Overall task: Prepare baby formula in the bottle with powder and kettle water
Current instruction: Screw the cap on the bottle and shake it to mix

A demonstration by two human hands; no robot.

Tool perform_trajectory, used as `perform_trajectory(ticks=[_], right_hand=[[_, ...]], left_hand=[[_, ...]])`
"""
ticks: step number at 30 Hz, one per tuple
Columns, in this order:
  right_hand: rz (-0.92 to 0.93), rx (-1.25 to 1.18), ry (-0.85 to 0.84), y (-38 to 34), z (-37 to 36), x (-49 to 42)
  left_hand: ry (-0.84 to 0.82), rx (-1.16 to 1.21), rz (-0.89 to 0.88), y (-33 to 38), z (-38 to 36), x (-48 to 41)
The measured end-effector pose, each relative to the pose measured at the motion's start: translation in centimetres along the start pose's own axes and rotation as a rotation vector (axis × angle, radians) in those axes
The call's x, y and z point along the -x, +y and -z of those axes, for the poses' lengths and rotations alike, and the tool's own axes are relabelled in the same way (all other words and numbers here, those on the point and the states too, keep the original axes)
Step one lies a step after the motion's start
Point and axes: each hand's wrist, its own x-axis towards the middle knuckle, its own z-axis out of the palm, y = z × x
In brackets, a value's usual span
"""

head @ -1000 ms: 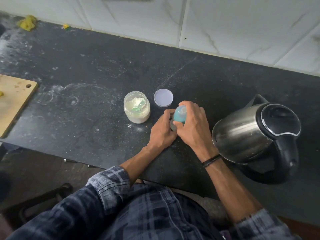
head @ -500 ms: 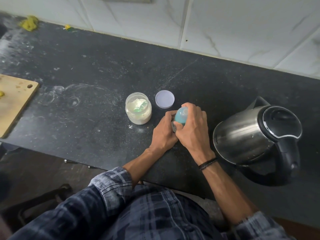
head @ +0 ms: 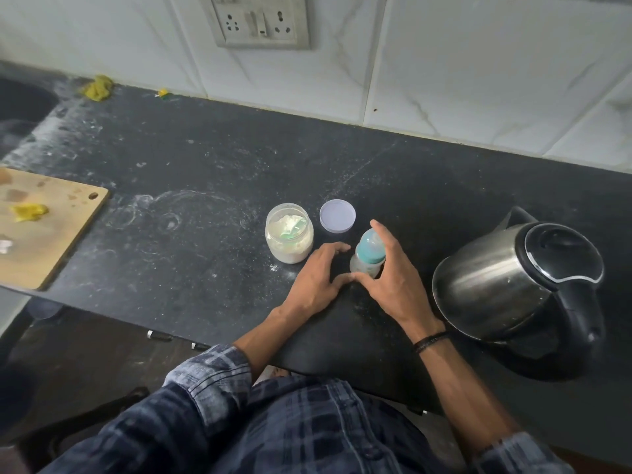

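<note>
Teal-capped bottle [head: 367, 256] upright between left hand [head: 316, 280], right hand [head: 390, 278], both loosely spread.

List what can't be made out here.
- Head view, kettle: water level hidden by shut lid, steel wall.
- Head view, bottle: contents blurred, partly behind right hand.
- Head view, right hand: grip on bottle unclear, fingers blurred.
- Head view, board: left part cut off by frame edge.

On my feed the person wears a dark blue-and-grey plaid shirt [head: 307, 432], sleeves pushed up the forearms, with the left cuff [head: 208, 374] faded paler. A thin black braided wristband [head: 431, 340] sits behind the right hand [head: 390, 285].
</note>
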Motion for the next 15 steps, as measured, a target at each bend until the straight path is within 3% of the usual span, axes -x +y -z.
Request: perform_trajectory(ticks=[8,10,13,15], right_hand=[[0.135,0.025,0.039,-1.7,2.3,-2.0],[0.234,0.031,0.167,-3.9,5.2,-2.4],[0.404,-0.026,0.53,-7.8,9.1,-2.4],[0.395,-0.031,0.681,-8.4,9.3,-2.6]], left_hand=[[0.027,-0.2,-0.206,-1.7,0.0,0.1],[0.039,-0.203,-0.206,-1.8,-0.3,0.1],[0.063,-0.202,-0.209,-2.0,-0.4,-0.1],[0.075,-0.202,-0.222,-2.1,-0.4,-0.1]])
